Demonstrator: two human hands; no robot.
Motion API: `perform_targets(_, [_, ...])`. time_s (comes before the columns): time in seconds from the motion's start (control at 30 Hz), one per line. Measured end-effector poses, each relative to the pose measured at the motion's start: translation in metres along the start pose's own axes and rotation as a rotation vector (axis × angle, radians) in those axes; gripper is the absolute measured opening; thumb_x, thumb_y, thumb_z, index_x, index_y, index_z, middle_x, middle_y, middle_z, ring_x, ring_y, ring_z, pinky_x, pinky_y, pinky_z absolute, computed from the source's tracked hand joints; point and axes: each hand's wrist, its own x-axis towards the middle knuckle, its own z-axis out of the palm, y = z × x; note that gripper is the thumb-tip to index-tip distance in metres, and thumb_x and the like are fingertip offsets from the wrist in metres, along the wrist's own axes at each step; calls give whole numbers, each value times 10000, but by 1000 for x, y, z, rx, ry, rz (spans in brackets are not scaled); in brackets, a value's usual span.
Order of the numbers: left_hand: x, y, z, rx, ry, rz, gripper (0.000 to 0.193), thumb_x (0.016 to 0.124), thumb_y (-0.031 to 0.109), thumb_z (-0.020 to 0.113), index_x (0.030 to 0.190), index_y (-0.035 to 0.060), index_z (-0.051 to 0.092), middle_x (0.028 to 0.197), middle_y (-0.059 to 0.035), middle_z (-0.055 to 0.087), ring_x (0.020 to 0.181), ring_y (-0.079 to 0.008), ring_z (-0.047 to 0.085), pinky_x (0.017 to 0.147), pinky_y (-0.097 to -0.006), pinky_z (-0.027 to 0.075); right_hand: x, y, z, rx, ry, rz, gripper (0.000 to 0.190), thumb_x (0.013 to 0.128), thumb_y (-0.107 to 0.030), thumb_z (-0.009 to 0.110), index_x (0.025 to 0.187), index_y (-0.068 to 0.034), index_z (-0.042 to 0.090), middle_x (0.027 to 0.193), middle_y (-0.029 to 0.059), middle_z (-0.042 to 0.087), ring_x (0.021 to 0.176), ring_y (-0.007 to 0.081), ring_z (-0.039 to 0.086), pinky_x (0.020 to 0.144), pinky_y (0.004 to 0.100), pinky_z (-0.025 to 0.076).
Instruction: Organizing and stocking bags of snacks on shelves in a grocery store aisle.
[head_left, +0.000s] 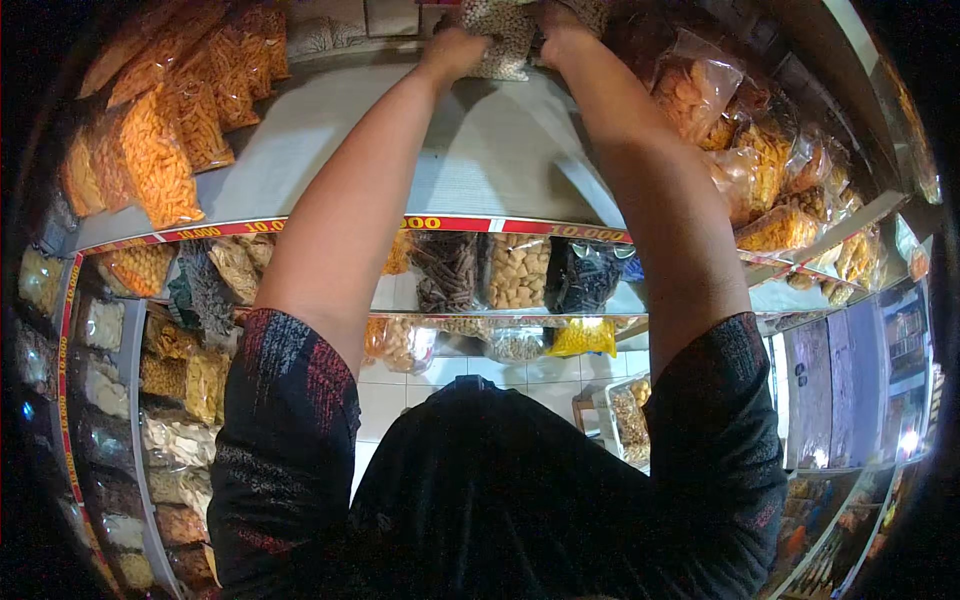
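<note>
Both of my arms stretch over a pale upper shelf (330, 142) to its back. Between my hands stands a clear plastic bag of small, pale round snacks (504, 37), its top cut off by the picture's upper edge. My left hand (457, 54) grips the left side of this bag. At its right side is my right hand (564, 36), closed against the bag, with some fingers hidden. A second, darker bag of small round snacks (591, 13) shows just behind my right hand.
Orange snack-stick bags (159, 157) stand on the shelf's left. Cracker bags (761, 165) pile up on the right. A red price strip (442, 223) lines the front edge. Lower shelves hold more bags, including pillow-shaped snacks (519, 270). A white basket (611, 420) stands below, near the tiled floor.
</note>
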Motion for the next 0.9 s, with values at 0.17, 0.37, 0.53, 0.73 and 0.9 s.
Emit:
perform_targets(0.17, [7,-15,-15,-6,119,23,521,720,413,702,986,-34,675,1044,-207,653,968,-255,621,832,-339,465,0,22,15,112,-31,6,391,957,-301,432,1180,-5,557,1042,128,624,847,276,596,748,395,488])
perform_targets(0.37, [-9,-11,-44,-474,32,51,673,725,413,742,1199,-32,567,1140,-166,631,1024,-253,598,912,-338,442,6,16,31,104,104,14,401,924,-293,473,1202,-12,543,1121,130,600,907,283,588,775,416,479])
perform_targets(0.53, [-42,12,-85,-668,21,-127,689,794,356,704,1312,-13,438,1272,-191,511,1157,-290,495,966,-403,400,25,18,42,87,69,-79,403,875,-252,537,1196,-10,543,1136,129,596,924,284,595,801,405,478])
perform_targets(0.73, [-91,36,-127,-742,16,-254,689,828,355,673,1346,-6,398,1361,-197,434,1230,-309,433,980,-428,380,31,26,57,-4,-4,-160,429,816,-204,613,1190,-7,542,1154,127,592,944,285,603,832,391,478])
perform_targets(0.9, [-115,26,-146,-815,-90,-198,756,795,460,673,1373,57,398,1381,-149,437,1268,-286,398,982,-470,364,9,35,59,-166,-39,-245,468,767,-164,677,1185,-4,541,1169,125,588,961,286,609,858,379,477])
